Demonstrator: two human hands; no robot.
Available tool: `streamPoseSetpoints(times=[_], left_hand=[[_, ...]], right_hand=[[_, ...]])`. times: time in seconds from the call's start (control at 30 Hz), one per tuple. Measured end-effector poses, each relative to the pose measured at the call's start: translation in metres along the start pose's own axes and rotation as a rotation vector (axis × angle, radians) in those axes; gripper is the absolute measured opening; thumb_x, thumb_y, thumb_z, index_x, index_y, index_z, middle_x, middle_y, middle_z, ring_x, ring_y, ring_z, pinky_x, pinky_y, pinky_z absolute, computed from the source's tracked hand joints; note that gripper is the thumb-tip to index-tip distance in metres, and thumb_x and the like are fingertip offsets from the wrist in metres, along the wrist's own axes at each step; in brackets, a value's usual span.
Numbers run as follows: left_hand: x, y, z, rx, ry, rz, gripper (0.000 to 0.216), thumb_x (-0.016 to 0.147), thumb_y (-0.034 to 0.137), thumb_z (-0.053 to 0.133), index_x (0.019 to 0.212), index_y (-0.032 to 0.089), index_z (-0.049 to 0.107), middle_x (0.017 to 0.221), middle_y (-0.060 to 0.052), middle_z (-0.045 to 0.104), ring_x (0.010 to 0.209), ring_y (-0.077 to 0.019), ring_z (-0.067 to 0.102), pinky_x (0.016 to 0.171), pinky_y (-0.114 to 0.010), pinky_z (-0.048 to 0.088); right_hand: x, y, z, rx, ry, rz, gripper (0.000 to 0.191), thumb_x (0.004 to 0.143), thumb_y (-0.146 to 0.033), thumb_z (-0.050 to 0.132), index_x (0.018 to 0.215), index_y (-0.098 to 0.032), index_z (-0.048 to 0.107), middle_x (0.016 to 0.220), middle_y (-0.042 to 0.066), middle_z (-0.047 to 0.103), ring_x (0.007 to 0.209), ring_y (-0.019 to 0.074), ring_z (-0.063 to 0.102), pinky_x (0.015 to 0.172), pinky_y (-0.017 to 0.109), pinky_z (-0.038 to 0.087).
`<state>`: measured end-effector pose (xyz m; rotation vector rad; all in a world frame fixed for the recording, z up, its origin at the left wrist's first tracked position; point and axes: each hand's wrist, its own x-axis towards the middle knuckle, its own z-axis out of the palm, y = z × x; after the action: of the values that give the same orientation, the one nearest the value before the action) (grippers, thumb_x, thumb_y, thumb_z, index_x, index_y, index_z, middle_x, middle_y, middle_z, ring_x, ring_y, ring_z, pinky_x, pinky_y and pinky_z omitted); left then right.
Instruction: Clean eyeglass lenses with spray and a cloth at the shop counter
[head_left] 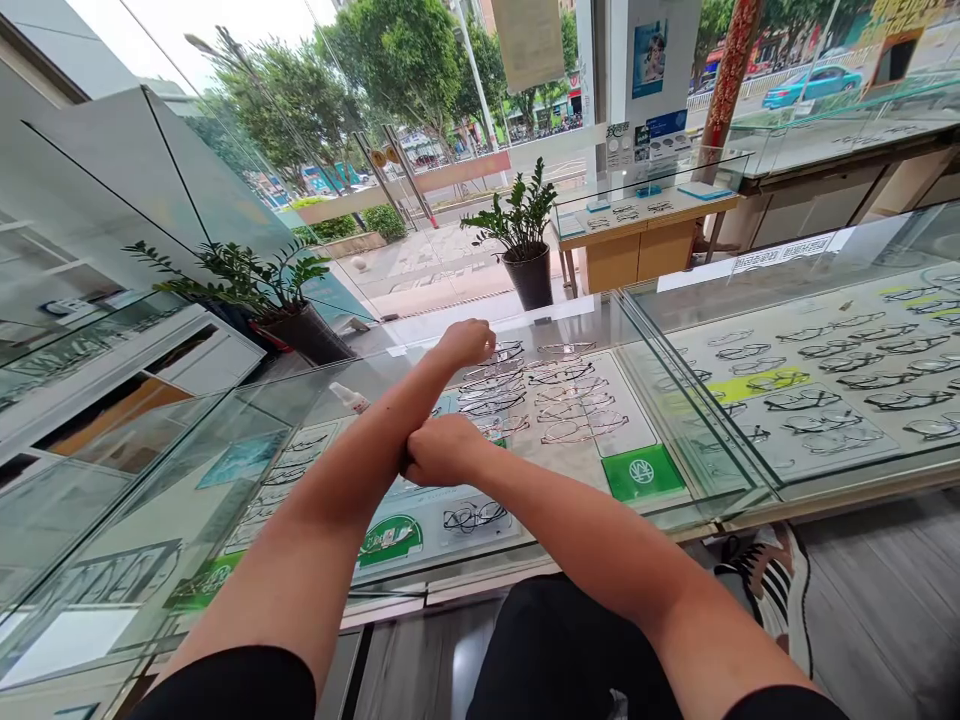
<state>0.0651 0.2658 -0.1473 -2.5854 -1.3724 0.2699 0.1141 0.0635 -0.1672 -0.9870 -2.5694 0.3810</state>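
My left hand reaches out over the glass display counter, its fingers curled. Whatever it may hold does not show. Closer to me, my right hand is closed in a fist beside my left forearm, close to or touching it; its fingertips and anything in them are hidden. Beneath the glass lie rows of eyeglasses, and one folded dark pair of glasses is nearer the front. A small white spray bottle stands on the glass left of my left forearm.
Inside the case are a green card and a round green sign. Another glass case with eyeglasses adjoins on the right. Potted plants stand beyond the counter, before the glass front. My shoe is on the floor.
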Motion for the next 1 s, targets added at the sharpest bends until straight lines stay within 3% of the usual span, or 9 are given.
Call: streamPoseSetpoints(times=[0.07, 0.3, 0.5, 0.63, 0.73, 0.83, 1.0], left_hand=[[0.005, -0.001, 0.001, -0.02, 0.006, 0.005, 0.028, 0.09, 0.034, 0.065, 0.107, 0.03, 0.087, 0.126, -0.008, 0.079, 0.119, -0.0303, 0.064, 0.1, -0.037, 0.052], [0.02, -0.003, 0.011, -0.058, -0.02, -0.009, 0.039, 0.08, 0.033, 0.067, 0.113, 0.032, 0.088, 0.104, -0.009, 0.084, 0.117, -0.0331, 0.064, 0.105, -0.045, 0.05], [0.011, -0.012, -0.003, -0.092, 0.08, -0.047, 0.041, 0.086, 0.026, 0.063, 0.12, 0.024, 0.086, 0.126, -0.012, 0.083, 0.126, -0.0358, 0.063, 0.111, -0.05, 0.048], [-0.027, -0.019, -0.016, -0.16, 0.211, -0.058, 0.042, 0.098, 0.026, 0.053, 0.127, 0.022, 0.083, 0.141, -0.007, 0.078, 0.131, -0.031, 0.063, 0.119, -0.047, 0.047], [-0.074, -0.016, -0.012, -0.433, 0.439, -0.068, 0.038, 0.1, 0.03, 0.054, 0.123, 0.022, 0.083, 0.135, -0.007, 0.08, 0.128, -0.0271, 0.068, 0.116, -0.044, 0.051], [-0.119, -0.003, 0.007, -0.767, 0.64, -0.171, 0.034, 0.097, 0.035, 0.059, 0.116, 0.023, 0.084, 0.126, -0.008, 0.082, 0.119, -0.025, 0.073, 0.097, -0.038, 0.06], [-0.149, 0.03, 0.045, -1.098, 0.835, -0.334, 0.029, 0.094, 0.04, 0.063, 0.106, 0.023, 0.083, 0.114, -0.007, 0.083, 0.11, -0.0247, 0.078, 0.094, -0.037, 0.064]], right_hand=[[0.001, 0.003, 0.0, 0.007, 0.0, 0.02, 0.034, 0.101, -0.033, 0.057, 0.107, -0.016, 0.086, 0.117, 0.017, 0.086, 0.11, 0.0353, 0.082, 0.086, 0.041, 0.062], [0.003, 0.012, 0.0, 0.015, -0.004, 0.066, 0.036, 0.1, -0.033, 0.056, 0.109, -0.015, 0.086, 0.116, 0.017, 0.086, 0.108, 0.0371, 0.082, 0.084, 0.043, 0.061], [0.004, 0.009, 0.002, 0.003, -0.011, 0.061, 0.035, 0.103, -0.037, 0.056, 0.109, -0.018, 0.086, 0.115, 0.016, 0.086, 0.108, 0.0342, 0.081, 0.081, 0.039, 0.058], [0.002, 0.008, 0.004, -0.028, 0.088, 0.035, 0.04, 0.108, -0.036, 0.05, 0.105, -0.019, 0.086, 0.106, 0.013, 0.087, 0.1, 0.0288, 0.08, 0.075, 0.034, 0.049], [-0.001, 0.012, 0.001, -0.057, 0.26, 0.051, 0.041, 0.11, -0.034, 0.046, 0.103, -0.018, 0.084, 0.099, 0.012, 0.085, 0.09, 0.0243, 0.077, 0.072, 0.032, 0.041], [-0.005, 0.022, -0.007, -0.072, 0.442, 0.126, 0.041, 0.11, -0.029, 0.043, 0.096, -0.017, 0.08, 0.094, 0.01, 0.083, 0.087, 0.0213, 0.073, 0.075, 0.032, 0.038], [-0.012, 0.04, -0.02, -0.037, 0.598, 0.404, 0.032, 0.111, -0.035, 0.049, 0.101, -0.017, 0.074, 0.095, 0.008, 0.082, 0.086, 0.0192, 0.07, 0.075, 0.031, 0.035]])
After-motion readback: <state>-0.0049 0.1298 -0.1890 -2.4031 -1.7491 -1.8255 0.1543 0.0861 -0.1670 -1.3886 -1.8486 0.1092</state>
